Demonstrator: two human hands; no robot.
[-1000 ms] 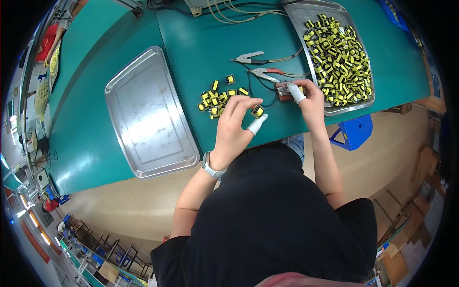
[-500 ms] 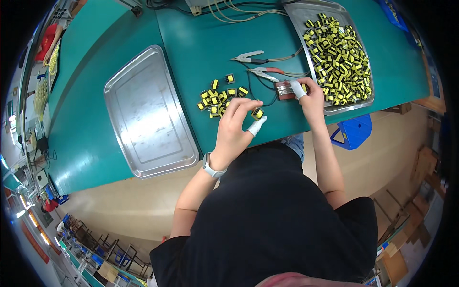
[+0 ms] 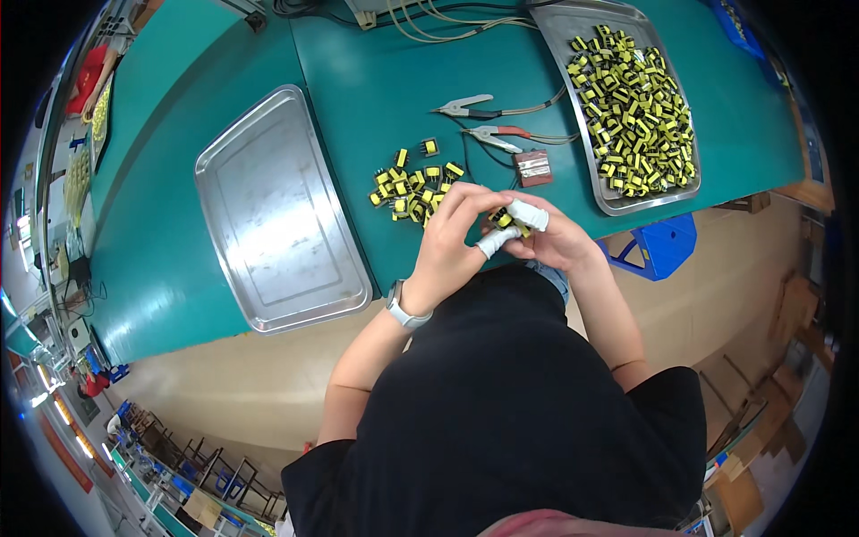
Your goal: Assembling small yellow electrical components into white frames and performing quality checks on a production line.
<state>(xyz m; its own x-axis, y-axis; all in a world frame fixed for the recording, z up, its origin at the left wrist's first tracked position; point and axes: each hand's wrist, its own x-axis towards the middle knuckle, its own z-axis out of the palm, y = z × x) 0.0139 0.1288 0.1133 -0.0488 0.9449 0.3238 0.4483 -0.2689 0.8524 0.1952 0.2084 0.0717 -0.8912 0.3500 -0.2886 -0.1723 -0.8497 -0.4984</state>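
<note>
Close together at the table's front edge, my hands hold small yellow-and-black transformers. My left hand [image 3: 447, 248] pinches one transformer [image 3: 502, 217] between its fingers and white-covered thumb. A second bit of yellow, seemingly another transformer [image 3: 525, 231], shows at the fingers of my right hand [image 3: 565, 242], which are closed around it and partly hidden. White covers wrap my right thumb too. Just beyond the hands lies a reddish-brown block with metal plates [image 3: 534, 167]. A loose group of transformers [image 3: 408, 191] lies beyond and left of my left hand.
A bare metal tray [image 3: 277, 215] lies at the left. Another metal tray [image 3: 617, 208], heaped with transformers, is at the right. Two clip leads, a black-marked one [image 3: 467, 106] and a red-marked one [image 3: 497, 136], lie beyond the block. A blue stool [image 3: 667, 246] stands below the table edge.
My right hand has left the brown block and come nearer, leftward, to meet my left hand. The left hand has shifted slightly right, still pinching its transformer.
</note>
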